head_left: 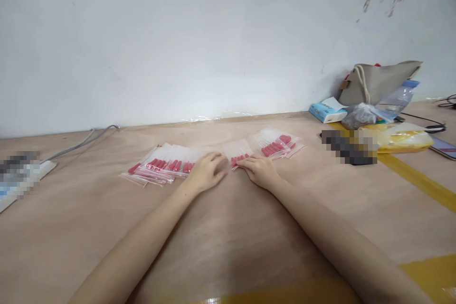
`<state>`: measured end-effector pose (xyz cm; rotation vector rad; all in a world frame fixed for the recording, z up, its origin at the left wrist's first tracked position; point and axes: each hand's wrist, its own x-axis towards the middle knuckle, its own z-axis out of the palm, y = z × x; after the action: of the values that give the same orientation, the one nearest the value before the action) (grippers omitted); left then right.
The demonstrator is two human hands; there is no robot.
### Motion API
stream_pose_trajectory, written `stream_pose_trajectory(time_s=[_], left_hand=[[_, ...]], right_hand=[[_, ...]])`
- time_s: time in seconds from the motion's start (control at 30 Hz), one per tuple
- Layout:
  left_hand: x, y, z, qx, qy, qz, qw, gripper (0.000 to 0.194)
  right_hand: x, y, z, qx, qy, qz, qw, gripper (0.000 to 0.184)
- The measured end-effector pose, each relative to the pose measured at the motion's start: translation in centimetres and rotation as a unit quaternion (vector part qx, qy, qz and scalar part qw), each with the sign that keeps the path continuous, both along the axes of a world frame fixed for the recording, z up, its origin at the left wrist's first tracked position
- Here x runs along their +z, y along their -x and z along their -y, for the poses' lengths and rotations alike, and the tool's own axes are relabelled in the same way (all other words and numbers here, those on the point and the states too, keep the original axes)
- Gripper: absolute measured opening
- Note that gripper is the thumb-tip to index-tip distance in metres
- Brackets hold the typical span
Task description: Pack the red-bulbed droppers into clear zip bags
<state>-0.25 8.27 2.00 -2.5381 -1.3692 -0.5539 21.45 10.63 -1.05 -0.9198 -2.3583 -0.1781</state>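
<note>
Small clear plastic bags with red pieces in them lie in the middle of the table. My right hand [262, 171] has its fingers together at the lower edge of a single bag [237, 148], which holds a row of red pieces. To the left, my left hand [209, 171] rests with thumb and curved fingers apart and nothing visible between them. It partly covers the right end of a fanned pile of similar bags [178, 153]. Beyond my right hand is another overlapping pile of bags [274, 140].
At the right are a blue tissue pack [327, 111], a grey bag [386, 83], a yellow package [397, 140], a blurred dark object [349, 147] and a phone [443, 147]. A grey cable [89, 140] runs at the left. Behind the table stands a white wall [178, 42].
</note>
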Motion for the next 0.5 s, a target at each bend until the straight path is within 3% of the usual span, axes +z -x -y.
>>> stream_pose_trajectory(time_s=[0.17,0.37,0.5], left_hand=[[-2.2,-2.8,-0.3,-0.075,-0.034,0.052,0.995,0.02],[-3.1,-2.1,-0.8,-0.091,-0.066,0.08,0.99,0.016],[-3.1,-1.5,-0.9,-0.091,-0.085,0.069,0.99,0.017]], right_hand=[[0.4,-2.1,-0.3,0.014,0.018,-0.038,0.999,0.033],[0.1,-3.2,-0.9,-0.049,-0.032,0.006,0.998,0.015],[0.2,-2.7,-0.9,-0.051,-0.085,0.046,0.994,0.02]])
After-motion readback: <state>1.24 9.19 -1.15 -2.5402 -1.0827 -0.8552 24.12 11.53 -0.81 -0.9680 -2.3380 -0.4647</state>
